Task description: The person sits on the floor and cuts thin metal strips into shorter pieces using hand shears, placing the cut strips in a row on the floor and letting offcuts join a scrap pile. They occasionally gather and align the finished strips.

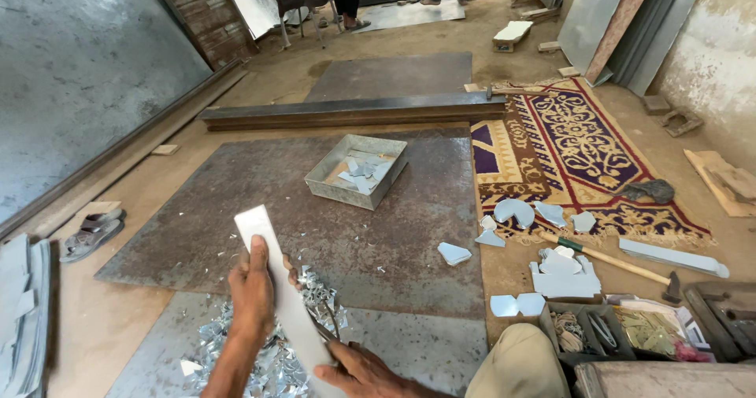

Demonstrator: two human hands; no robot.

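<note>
Left hand: the left hand point(252, 292) is clamped on a long pale metal strip point(279, 288), thumb across its face, holding it tilted above the floor.
Right hand: the right hand point(358, 370) is closed around the strip's lower end (whether it also holds a tool, I cannot tell).
Scraps: a heap of shiny metal scraps point(276, 355) lies under both hands on a grey sheet.
Tray: a square metal tray point(356, 170) with cut pieces sits on the rusty plate point(236, 209), well apart.
Hammer: a hammer point(614, 262) lies near the patterned carpet point(583, 150), among cut blanks.
Sandals: sandals point(93, 233) rest at left.
</note>
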